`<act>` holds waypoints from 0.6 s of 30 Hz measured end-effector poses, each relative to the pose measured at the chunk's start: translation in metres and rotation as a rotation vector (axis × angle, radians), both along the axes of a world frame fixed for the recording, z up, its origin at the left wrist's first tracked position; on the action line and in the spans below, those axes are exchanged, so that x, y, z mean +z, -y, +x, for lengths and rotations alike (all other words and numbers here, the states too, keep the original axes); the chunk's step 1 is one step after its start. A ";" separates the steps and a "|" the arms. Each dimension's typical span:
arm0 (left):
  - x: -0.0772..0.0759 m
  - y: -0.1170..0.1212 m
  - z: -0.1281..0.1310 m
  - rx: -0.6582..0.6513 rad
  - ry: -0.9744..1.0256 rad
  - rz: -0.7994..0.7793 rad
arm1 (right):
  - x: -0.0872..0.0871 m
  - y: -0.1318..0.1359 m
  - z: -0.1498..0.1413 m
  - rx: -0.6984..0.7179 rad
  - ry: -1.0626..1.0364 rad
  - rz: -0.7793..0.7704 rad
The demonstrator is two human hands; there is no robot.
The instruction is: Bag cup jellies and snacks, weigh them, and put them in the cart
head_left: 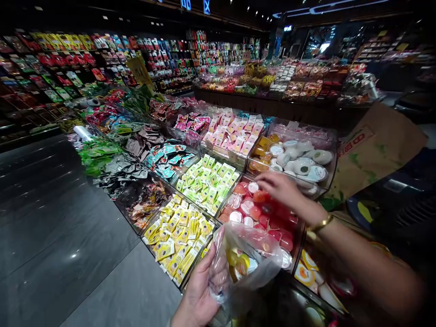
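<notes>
My left hand (200,290) is closed on a clear plastic bag (245,259) that holds a few small yellow and orange sweets. The bag hangs open in front of the display bins. My right hand (281,188), a gold bracelet (318,225) on its wrist, reaches over the bin of red jelly cups (259,211). Its fingers are stretched out just above the cups and hold nothing that I can see.
Clear bins of wrapped sweets run back to the left: yellow packets (177,231), green packets (206,181), pink packets (235,134), white round cups (301,159). Dark shelves of snacks (61,68) line the far wall. Grey tiled floor (51,218) lies left. A brown cardboard box (371,150) stands right.
</notes>
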State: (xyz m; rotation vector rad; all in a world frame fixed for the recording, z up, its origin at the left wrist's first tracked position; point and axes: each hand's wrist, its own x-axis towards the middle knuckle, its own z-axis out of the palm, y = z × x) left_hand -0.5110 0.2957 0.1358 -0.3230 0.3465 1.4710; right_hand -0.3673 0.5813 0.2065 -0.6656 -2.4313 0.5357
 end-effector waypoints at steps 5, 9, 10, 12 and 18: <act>0.002 0.004 0.005 0.029 0.019 -0.053 | 0.020 -0.113 -0.009 -0.274 0.411 0.201; -0.002 0.008 0.005 0.043 0.010 -0.067 | 0.015 -0.149 -0.027 -0.180 0.715 0.063; -0.003 0.009 0.005 0.044 0.017 -0.064 | 0.013 -0.153 -0.030 -0.162 0.742 0.050; -0.005 0.011 0.005 0.048 0.028 -0.058 | 0.009 -0.159 -0.036 -0.124 0.776 0.041; -0.001 0.010 0.004 0.069 0.061 -0.093 | 0.002 -0.168 -0.043 -0.100 0.810 0.091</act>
